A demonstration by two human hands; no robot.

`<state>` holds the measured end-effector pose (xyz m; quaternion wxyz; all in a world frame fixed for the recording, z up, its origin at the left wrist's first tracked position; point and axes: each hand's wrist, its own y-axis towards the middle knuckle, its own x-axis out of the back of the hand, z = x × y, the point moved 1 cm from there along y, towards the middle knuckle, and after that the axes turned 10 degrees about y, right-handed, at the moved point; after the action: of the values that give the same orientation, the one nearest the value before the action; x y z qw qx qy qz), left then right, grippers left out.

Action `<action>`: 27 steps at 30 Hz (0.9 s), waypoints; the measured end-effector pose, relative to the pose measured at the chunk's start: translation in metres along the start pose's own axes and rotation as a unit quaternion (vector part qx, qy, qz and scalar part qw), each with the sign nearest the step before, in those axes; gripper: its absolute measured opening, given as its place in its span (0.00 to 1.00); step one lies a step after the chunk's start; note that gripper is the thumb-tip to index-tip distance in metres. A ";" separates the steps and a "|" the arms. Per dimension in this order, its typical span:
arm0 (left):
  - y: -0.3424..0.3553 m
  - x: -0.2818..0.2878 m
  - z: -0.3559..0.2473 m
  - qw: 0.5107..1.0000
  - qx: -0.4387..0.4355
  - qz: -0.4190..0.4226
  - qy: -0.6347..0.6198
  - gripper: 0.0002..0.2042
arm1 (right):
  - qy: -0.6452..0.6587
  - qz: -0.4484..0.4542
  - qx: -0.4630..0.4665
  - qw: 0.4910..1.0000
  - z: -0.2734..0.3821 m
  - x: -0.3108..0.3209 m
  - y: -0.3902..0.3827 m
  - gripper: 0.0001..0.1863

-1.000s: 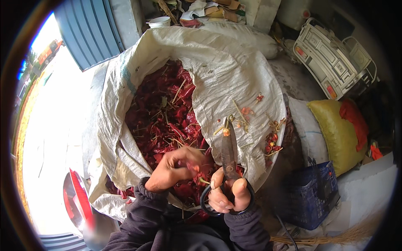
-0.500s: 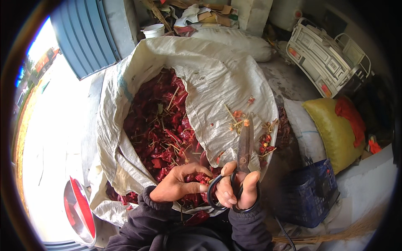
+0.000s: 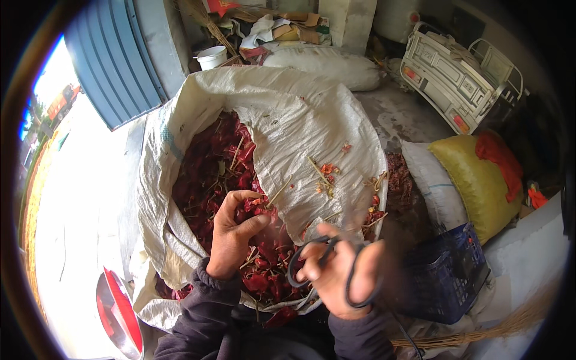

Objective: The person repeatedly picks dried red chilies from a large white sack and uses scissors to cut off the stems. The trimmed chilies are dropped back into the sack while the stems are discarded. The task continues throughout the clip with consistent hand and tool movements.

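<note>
My left hand (image 3: 233, 235) pinches a dried red chili pepper (image 3: 255, 206) between thumb and fingers, its pale stem pointing up to the right. My right hand (image 3: 343, 277) has its fingers through the black handle loops of a pair of scissors (image 3: 292, 271). Motion smears the blades, so whether they are apart is unclear. Below both hands, many dried red chilies (image 3: 267, 282) lie in a large white woven sack (image 3: 300, 132). On the sack's folded flap are orange-red chili scraps (image 3: 327, 171) and cut stems.
A dark blue plastic crate (image 3: 441, 282) stands at the right, near a yellow sack (image 3: 474, 177). A red-and-silver basin (image 3: 120, 309) is at the lower left. Behind the sack are a white bucket (image 3: 212, 58) and a full white sack (image 3: 327, 65). A cargo tricycle (image 3: 456, 78) stands far right.
My left hand has risen from near the scissors, moving left and away from me, and now shows a stemmed chili. The scissors in my right hand have swung and blurred.
</note>
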<state>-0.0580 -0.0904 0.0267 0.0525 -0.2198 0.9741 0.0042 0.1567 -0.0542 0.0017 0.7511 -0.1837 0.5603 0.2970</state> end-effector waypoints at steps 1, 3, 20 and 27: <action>0.000 -0.004 -0.002 1.000 -0.014 -0.015 0.006 0.16 | -0.072 -0.005 -0.014 0.997 -0.008 0.006 -0.004 0.46; 0.002 -0.010 -0.005 0.998 -0.042 -0.042 0.017 0.17 | -0.333 -0.059 -0.014 0.941 -0.012 0.007 -0.016 0.44; -0.019 0.008 -0.006 0.998 -0.055 -0.008 0.027 0.14 | -0.462 -0.019 -0.074 0.884 -0.025 -0.019 -0.008 0.18; -0.015 0.015 0.004 0.983 -0.055 0.033 -0.173 0.12 | -0.144 0.022 -0.201 0.969 -0.043 -0.021 -0.015 0.26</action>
<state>-0.0650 -0.1100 0.0211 0.2075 -0.1864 0.9554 0.0972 0.1311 -0.0968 0.0078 0.7647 -0.2742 0.3789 0.4433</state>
